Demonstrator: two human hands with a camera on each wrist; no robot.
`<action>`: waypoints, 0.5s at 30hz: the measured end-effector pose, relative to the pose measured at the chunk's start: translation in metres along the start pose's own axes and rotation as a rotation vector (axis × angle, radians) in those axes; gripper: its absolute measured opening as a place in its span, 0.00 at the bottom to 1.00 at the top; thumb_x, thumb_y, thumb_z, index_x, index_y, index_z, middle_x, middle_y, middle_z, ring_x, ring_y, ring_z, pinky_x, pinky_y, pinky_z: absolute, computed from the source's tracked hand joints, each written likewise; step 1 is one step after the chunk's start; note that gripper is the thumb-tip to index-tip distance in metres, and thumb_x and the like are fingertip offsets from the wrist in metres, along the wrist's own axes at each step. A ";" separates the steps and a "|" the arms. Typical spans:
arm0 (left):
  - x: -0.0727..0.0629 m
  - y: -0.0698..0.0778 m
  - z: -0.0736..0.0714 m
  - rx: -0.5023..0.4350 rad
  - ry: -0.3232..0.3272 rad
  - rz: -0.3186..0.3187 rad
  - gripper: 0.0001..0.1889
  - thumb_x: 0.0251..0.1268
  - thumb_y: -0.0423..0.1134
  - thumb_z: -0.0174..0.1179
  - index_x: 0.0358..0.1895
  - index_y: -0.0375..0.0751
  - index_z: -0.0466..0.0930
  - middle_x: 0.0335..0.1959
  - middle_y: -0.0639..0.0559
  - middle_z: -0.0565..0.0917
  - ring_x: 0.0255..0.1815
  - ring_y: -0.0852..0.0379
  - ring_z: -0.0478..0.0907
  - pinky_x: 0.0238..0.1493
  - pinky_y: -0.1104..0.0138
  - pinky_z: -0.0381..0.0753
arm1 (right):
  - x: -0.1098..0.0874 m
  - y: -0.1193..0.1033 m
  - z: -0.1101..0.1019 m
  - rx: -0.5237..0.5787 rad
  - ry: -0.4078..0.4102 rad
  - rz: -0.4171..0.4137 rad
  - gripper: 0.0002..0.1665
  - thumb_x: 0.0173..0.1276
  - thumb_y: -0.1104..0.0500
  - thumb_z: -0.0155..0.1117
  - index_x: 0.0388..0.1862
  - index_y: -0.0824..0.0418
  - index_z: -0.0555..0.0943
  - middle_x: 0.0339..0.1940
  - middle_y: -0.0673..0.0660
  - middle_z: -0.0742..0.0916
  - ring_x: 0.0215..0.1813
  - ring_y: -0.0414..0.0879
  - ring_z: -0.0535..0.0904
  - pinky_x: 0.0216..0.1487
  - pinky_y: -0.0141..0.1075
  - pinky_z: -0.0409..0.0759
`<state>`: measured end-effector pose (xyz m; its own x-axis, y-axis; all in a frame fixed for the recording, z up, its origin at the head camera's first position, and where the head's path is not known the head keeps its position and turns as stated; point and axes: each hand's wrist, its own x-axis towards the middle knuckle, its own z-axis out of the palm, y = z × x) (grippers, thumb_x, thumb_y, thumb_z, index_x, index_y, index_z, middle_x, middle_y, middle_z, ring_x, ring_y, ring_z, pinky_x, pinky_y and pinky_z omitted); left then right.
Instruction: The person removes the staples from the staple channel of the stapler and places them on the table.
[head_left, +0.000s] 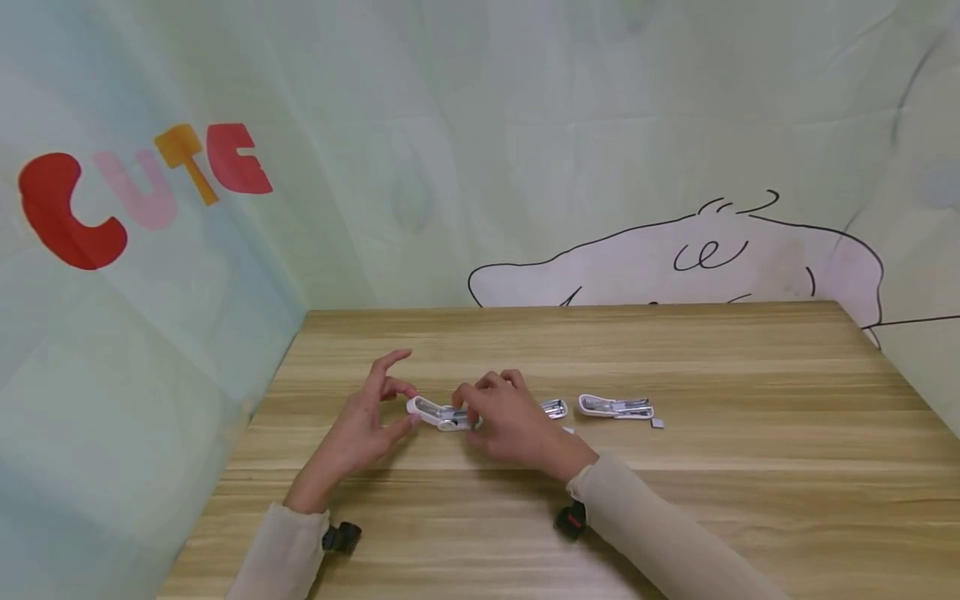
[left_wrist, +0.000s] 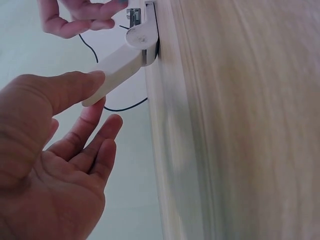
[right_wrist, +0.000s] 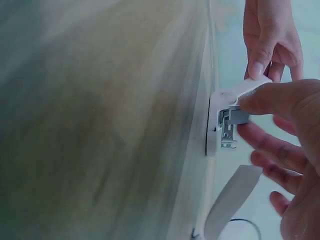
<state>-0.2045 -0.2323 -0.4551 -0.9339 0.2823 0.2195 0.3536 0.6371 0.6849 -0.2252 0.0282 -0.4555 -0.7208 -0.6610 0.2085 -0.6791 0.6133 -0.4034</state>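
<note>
A small white stapler [head_left: 427, 410] lies opened on the wooden table, its metal channel exposed. My left hand [head_left: 366, 421] pinches the raised white end between thumb and index finger, the other fingers held away from it. My right hand [head_left: 513, 421] is over the stapler's other half. In the right wrist view, its thumb and index finger pinch a small grey strip of staples [right_wrist: 239, 116] at the metal channel. How far the strip sits inside the channel cannot be made out.
Right of my right hand lies a second opened stapler [head_left: 555, 408], partly hidden by that hand. Further right is a third opened stapler [head_left: 617, 407], with a small grey staple strip [head_left: 657, 422] beside it. A printed cloth [head_left: 390, 167] hangs behind the table [head_left: 750, 500].
</note>
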 end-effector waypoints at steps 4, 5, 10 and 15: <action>0.000 0.000 0.000 -0.002 0.003 -0.002 0.50 0.64 0.26 0.74 0.84 0.52 0.53 0.50 0.48 0.89 0.61 0.41 0.86 0.72 0.41 0.79 | -0.002 -0.005 0.001 -0.118 -0.062 -0.044 0.21 0.66 0.59 0.74 0.56 0.47 0.79 0.32 0.44 0.90 0.61 0.50 0.82 0.74 0.54 0.68; 0.000 0.000 0.000 -0.001 0.001 -0.007 0.50 0.64 0.26 0.74 0.84 0.53 0.53 0.50 0.48 0.89 0.61 0.41 0.86 0.72 0.41 0.79 | -0.002 -0.006 0.002 -0.142 -0.068 -0.053 0.21 0.67 0.59 0.74 0.56 0.47 0.79 0.32 0.44 0.90 0.61 0.50 0.82 0.73 0.54 0.69; -0.001 0.001 0.000 0.009 -0.002 -0.022 0.51 0.64 0.27 0.74 0.84 0.52 0.52 0.50 0.48 0.89 0.61 0.40 0.86 0.72 0.41 0.79 | -0.003 -0.008 0.006 -0.221 -0.072 -0.077 0.22 0.68 0.54 0.77 0.57 0.47 0.78 0.33 0.43 0.90 0.61 0.49 0.82 0.72 0.53 0.69; -0.001 0.002 0.000 -0.001 -0.004 -0.017 0.51 0.64 0.27 0.75 0.84 0.52 0.52 0.52 0.46 0.89 0.62 0.41 0.85 0.72 0.40 0.78 | -0.005 -0.006 0.003 -0.184 -0.039 -0.053 0.23 0.67 0.54 0.77 0.58 0.47 0.80 0.34 0.43 0.90 0.61 0.49 0.81 0.73 0.55 0.68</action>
